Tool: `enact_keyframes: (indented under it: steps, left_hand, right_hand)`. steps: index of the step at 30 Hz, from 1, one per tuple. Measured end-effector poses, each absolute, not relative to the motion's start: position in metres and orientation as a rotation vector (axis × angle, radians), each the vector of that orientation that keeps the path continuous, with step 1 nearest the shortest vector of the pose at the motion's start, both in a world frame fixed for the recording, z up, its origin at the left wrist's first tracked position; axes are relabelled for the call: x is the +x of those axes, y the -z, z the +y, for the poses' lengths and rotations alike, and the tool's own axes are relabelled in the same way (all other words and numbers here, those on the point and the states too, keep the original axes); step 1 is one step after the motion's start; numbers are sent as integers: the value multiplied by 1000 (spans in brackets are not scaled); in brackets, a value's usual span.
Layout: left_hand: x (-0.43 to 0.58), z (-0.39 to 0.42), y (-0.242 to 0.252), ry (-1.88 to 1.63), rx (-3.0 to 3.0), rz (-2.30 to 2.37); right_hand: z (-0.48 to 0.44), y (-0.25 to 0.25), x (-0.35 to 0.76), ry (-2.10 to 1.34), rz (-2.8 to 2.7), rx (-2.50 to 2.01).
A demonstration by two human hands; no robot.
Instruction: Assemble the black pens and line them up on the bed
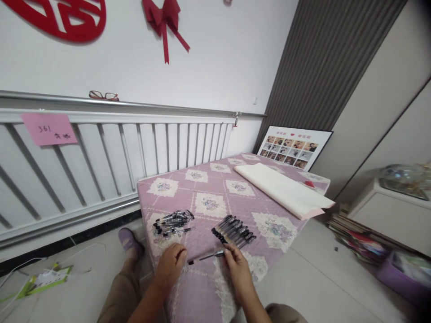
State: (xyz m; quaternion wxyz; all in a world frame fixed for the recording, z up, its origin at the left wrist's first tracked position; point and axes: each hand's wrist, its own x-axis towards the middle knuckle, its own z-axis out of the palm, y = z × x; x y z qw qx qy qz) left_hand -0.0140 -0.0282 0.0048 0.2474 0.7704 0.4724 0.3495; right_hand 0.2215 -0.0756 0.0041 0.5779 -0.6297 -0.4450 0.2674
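A black-and-clear gel pen (211, 255) lies between my two hands, its dark end pointing left. My right hand (237, 267) is closed on the pen's right end, thumb and fingers pinching it. Just left of the pen's dark end is my left hand (171, 264), its fingers curled together; whether anything small is inside them is hidden. Beyond my right hand, a row of capped black pens (234, 231) lies side by side. A looser pile of pens (173, 223) rests past my left hand, several with clear barrels.
A patterned purple cloth (183, 291) covers the table. Folded cream sheets (281, 188) lie at its right, before a framed photo board (296, 146). A white radiator (182, 146) runs along the left wall. On the floor sit a power strip (47, 280) and a purple bin (400, 278).
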Motion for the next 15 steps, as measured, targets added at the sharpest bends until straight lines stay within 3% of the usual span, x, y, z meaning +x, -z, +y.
enact_keyframes:
  steps: [15]
  left_hand:
    - [-13,-25,-1,-923,2117,1319]
  right_hand:
    - [-44,-53,354,-611,-825,-1769]
